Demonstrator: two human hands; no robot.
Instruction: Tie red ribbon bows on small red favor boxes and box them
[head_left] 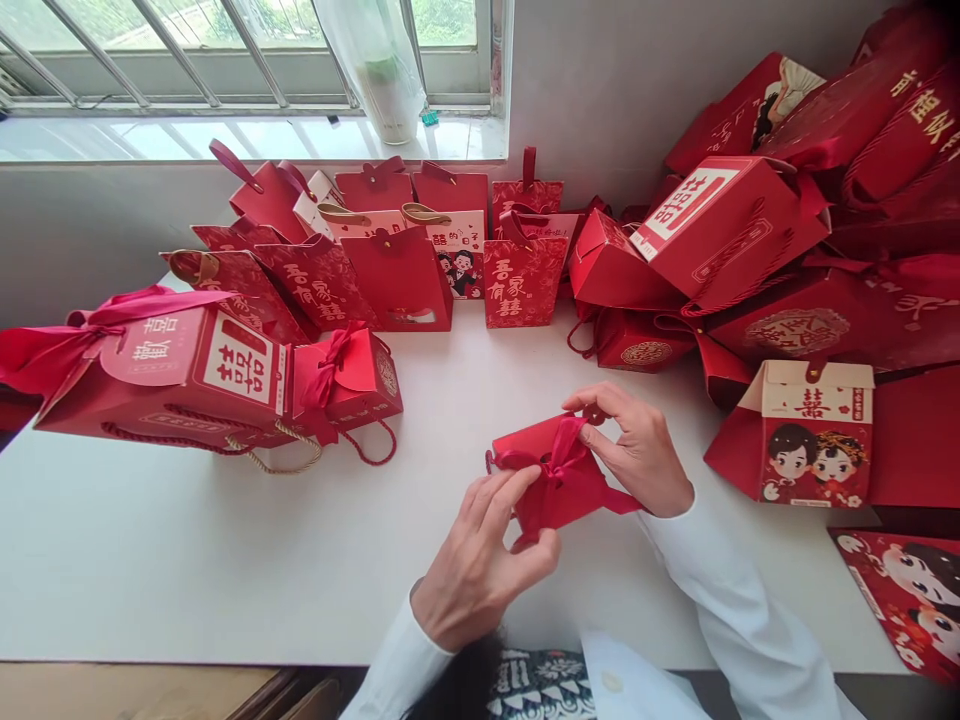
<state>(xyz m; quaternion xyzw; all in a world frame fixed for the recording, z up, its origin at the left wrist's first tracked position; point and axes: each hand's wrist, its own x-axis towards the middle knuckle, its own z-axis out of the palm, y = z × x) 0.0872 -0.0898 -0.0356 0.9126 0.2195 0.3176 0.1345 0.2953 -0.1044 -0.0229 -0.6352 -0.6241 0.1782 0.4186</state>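
A small red gift box (544, 512) sits on the white table in front of me, with a red satin ribbon bow (564, 452) tied across its top. My left hand (484, 550) is bent around the box's near left side; its fingertips press on the bow's left loop and the thumb lies by the near edge. From the far right, my right hand (637, 450) pinches with thumb and index finger at the bow's upper loop. A ribbon tail (621, 500) trails under the right wrist. Part of a twisted cord handle shows at the box's left.
To the left lie a large ribboned red box (165, 400) and a smaller bowed box (360, 385). Several upright red bags (397, 280) line the wall under the window. Stacked red boxes (727, 230) crowd the right, beside a cartoon-couple box (817, 435). A cup (390, 110) stands on the sill.
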